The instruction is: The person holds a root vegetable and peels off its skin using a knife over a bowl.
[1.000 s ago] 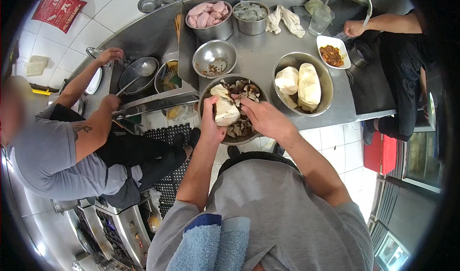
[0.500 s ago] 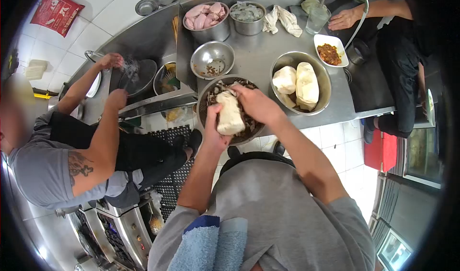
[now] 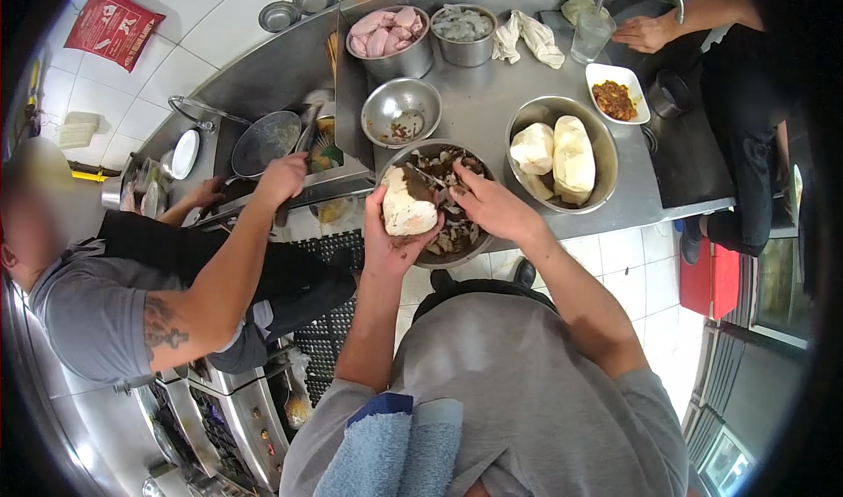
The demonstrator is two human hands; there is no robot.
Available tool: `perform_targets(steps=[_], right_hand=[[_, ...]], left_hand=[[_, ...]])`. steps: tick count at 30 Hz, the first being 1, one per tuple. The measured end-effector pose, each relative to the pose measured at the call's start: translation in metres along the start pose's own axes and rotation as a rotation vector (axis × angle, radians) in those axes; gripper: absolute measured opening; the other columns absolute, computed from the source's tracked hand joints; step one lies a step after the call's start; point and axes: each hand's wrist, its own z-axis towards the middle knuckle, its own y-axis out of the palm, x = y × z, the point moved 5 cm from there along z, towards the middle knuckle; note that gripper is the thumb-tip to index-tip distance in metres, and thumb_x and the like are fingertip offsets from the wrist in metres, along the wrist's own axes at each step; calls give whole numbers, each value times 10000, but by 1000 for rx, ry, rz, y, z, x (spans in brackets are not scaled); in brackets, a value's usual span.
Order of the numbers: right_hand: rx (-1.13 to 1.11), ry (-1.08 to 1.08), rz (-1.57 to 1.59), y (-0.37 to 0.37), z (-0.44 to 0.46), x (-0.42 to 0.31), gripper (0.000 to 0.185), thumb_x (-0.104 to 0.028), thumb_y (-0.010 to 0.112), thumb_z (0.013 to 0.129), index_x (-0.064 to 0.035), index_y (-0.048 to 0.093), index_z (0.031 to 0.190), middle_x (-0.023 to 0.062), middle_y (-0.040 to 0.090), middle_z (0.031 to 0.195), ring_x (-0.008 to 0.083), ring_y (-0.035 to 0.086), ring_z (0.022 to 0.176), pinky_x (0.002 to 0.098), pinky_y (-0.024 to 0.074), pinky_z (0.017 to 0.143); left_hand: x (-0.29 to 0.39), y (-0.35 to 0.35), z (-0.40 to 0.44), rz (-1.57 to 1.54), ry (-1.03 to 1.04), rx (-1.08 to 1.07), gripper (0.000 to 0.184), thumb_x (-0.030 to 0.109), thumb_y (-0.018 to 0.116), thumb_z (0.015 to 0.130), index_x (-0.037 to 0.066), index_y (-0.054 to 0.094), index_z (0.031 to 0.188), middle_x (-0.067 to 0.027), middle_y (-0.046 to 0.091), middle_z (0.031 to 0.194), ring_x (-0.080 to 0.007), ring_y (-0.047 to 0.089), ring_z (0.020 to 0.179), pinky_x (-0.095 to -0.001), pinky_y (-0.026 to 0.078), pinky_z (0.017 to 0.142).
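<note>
My left hand [image 3: 392,241] is wrapped round a pale, partly peeled root [image 3: 409,213] with dark skin on its upper right side. It is held over a metal bowl [image 3: 479,244] of dark and pale peelings. In my right hand [image 3: 492,205] is a knife [image 3: 428,176], its blade against the dark patch of the root. Right of that bowl stands a larger metal bowl [image 3: 606,156] with peeled white pieces [image 3: 573,161] in it. Behind the peelings sits a smaller metal bowl [image 3: 401,104] with brown scraps inside.
Pots of raw pink meat [image 3: 386,33] and greyish pieces [image 3: 464,25], a cloth [image 3: 529,39] and a white dish [image 3: 617,95] of brown food stand farther back. A co-worker [image 3: 202,269] handles a pan at left; another person's hand [image 3: 645,33] is at right.
The root has turned, and its dark patch now faces up beside the knife. The left co-worker's hands have moved down and right from the sink. The right person's hand is now open beside the glass.
</note>
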Motion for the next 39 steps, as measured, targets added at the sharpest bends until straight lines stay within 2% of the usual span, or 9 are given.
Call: perform_targets(steps=[2, 7, 11, 17, 23, 32, 35, 38, 39], right_hand=[[66, -92, -46, -1, -9, -7, 538, -318, 454, 1023, 2, 403, 1452, 312, 576, 1286, 471, 545, 1194, 476, 437, 1014], [33, -225, 21, -4, -26, -23, 458, -259, 482, 1023, -74, 443, 1441, 274, 617, 1237, 462, 583, 1137, 488, 470, 955], [5, -169, 33, -9, -33, -29, 426, -232, 491, 1022, -105, 468, 1428, 267, 628, 1218, 449, 600, 1110, 484, 484, 927], [115, -312, 58, -10, -39, -25, 407, -208, 494, 1020, -121, 487, 1417, 274, 668, 1043, 471, 631, 968, 513, 491, 842], [110, -191, -24, -8, -36, -30, 401, -174, 473, 1019, -117, 481, 1415, 278, 668, 923, 488, 633, 869, 538, 498, 790], [57, -110, 23, 10, -16, -29, 387, -201, 437, 1030, -107, 473, 1404, 277, 637, 1162, 472, 595, 1066, 520, 483, 902], [224, -354, -17, 26, 1, -5, 376, -238, 438, 1043, -104, 485, 1391, 237, 694, 961, 393, 686, 812, 454, 538, 695], [-134, 226, 496, 22, -4, -2, 386, -284, 455, 1049, -115, 485, 1396, 83, 570, 676, 189, 540, 509, 334, 418, 434], [-175, 315, 712, 20, -9, -3, 404, -322, 473, 1047, -137, 478, 1407, -41, 359, 603, 65, 323, 461, 249, 242, 365]], left_hand=[[3, 4, 1, 36, 38, -27, 486, 462, 569, 939, 96, 579, 1258, -145, 646, 1188, -326, 629, 1084, -512, 496, 940], [8, 5, 16, 242, 182, 148, 425, 408, 552, 913, 131, 576, 1235, -74, 664, 1168, -237, 664, 1031, -474, 557, 847], [6, 11, 24, 233, 236, 96, 422, 406, 543, 914, 122, 572, 1224, -60, 662, 1149, -235, 661, 1026, -431, 556, 853], [3, 11, 30, 285, 324, 116, 438, 405, 532, 912, 126, 557, 1249, -57, 656, 1135, -227, 652, 1023, -418, 544, 838], [-4, 6, 31, 281, 282, 128, 439, 427, 530, 910, 137, 563, 1239, -47, 646, 1157, -215, 637, 1053, -434, 521, 877], [-4, -6, 25, 275, 225, 193, 405, 414, 533, 917, 153, 560, 1225, -31, 647, 1144, -202, 644, 1042, -418, 533, 869], [-1, -12, 24, 308, 212, 192, 402, 434, 543, 909, 155, 578, 1197, -27, 659, 1111, -200, 653, 1016, -422, 544, 847], [0, -13, 23, 306, 200, 185, 406, 460, 562, 894, 160, 608, 1164, -25, 676, 1066, -206, 666, 971, -450, 554, 826], [-1, -13, 20, 296, 190, 191, 405, 457, 564, 894, 157, 611, 1161, -27, 677, 1064, -208, 670, 960, -454, 562, 812]])
